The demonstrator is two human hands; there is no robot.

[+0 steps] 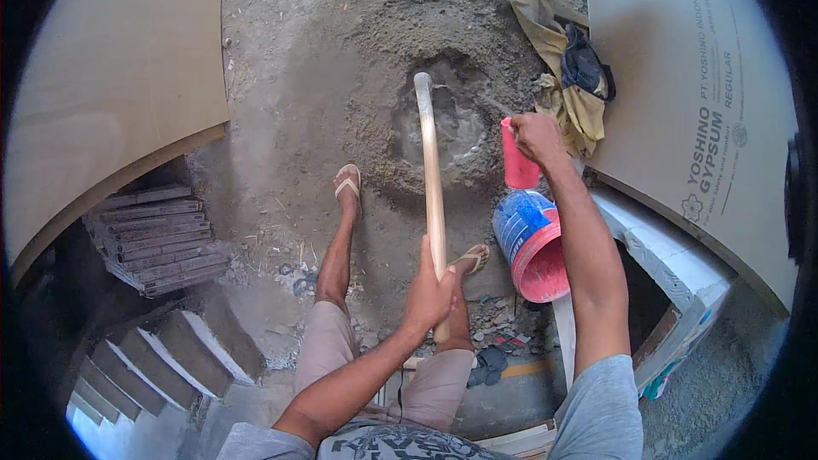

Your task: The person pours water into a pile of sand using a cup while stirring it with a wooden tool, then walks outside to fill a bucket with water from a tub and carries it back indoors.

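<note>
On the left side of the floor, a pile of flat slabs (158, 238) sits well apart from the work. Right of it, the left hand (430, 294) closes around the near part of a pale wooden handle (433, 187); a firm grip seems best to keep that long shaft steady. Its forearm slants far and rightward, the wrist roughly straight. The handle's whitened far end stands over a wet hollow (460, 132) in the sandy mound (375, 128). For tidy wetting, I'd pour slowly and low, inside the rim. On the right, the right hand (538, 138) grips a pink jug (520, 160) beside the hollow, arm stretched far, knuckles up. Just nearer is a blue-and-pink bucket (527, 226), mouth facing near.
</note>
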